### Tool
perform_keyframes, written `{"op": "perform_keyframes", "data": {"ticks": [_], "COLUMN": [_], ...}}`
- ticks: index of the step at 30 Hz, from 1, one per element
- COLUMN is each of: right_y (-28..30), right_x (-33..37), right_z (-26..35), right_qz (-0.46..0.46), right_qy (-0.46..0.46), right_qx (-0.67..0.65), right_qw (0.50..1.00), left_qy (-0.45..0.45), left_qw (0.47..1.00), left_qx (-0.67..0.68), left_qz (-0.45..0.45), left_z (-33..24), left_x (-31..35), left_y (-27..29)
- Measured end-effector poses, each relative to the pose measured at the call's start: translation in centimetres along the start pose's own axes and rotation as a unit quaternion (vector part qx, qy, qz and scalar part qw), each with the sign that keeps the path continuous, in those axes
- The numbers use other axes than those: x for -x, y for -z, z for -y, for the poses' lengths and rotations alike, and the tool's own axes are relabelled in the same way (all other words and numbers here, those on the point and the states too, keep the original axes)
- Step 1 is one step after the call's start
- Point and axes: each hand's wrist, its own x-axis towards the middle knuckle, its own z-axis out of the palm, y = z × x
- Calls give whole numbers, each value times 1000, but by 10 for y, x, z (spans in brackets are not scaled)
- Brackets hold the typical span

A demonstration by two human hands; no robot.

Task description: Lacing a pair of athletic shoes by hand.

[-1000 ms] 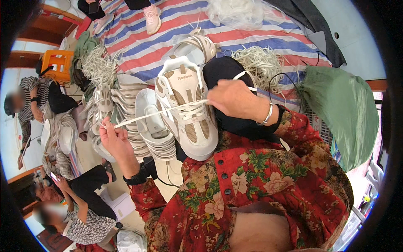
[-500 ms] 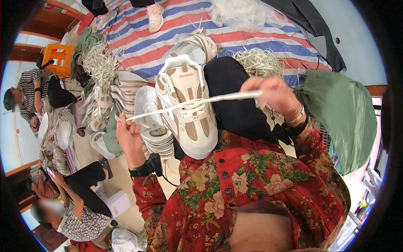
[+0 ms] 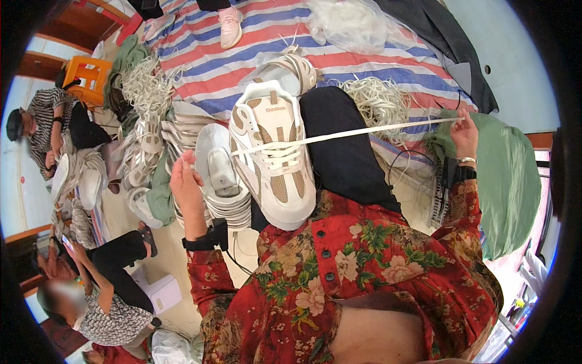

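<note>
A beige and white sneaker (image 3: 285, 200) with tan mesh panels lies across my lap, its toe toward me. A cream shoelace (image 3: 364, 131) runs through its lower eyelets and stretches taut to the right. My right hand (image 3: 465, 138), far out to the right, pinches the end of that lace. The short loose end of the lace rests on the sneaker's left side. Left of the sneaker, my left hand (image 3: 187, 181) is raised with fingers loosely bent and apart, touching no lace. Beside it stands a stack of pale shoe parts (image 3: 227, 203).
Several shoes (image 3: 145, 142) and a heap of laces (image 3: 148, 85) lie on the left. Another lace pile (image 3: 379, 103) and an unlaced shoe (image 3: 290, 71) rest on the striped sheet (image 3: 254, 45). A green sack (image 3: 509, 182) stands at right. Two people sit at left; another person's pink shoes show ahead.
My right hand has moved outward to the right, drawing the lace out longer. The lace end has left my left hand, whose fingers have loosened.
</note>
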Motion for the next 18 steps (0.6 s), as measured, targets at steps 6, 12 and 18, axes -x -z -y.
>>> {"op": "perform_keyframes", "data": {"ticks": [6,12,18], "right_y": [9,56,47], "right_x": [13,-40,-23], "right_z": [-3,-5,-13], "right_qz": [-147,-105,236], "right_qy": [11,19,85], "right_qx": [81,139,292], "right_qw": [986,985,923], "left_qy": [-89,-363,-65], "left_qw": [993,899,983], "left_qx": [-49,-222,-35], "left_qz": [64,106,167], "left_z": [-9,-29,-26], "left_x": [25,37,45], "left_y": [-40,-80,-74]}}
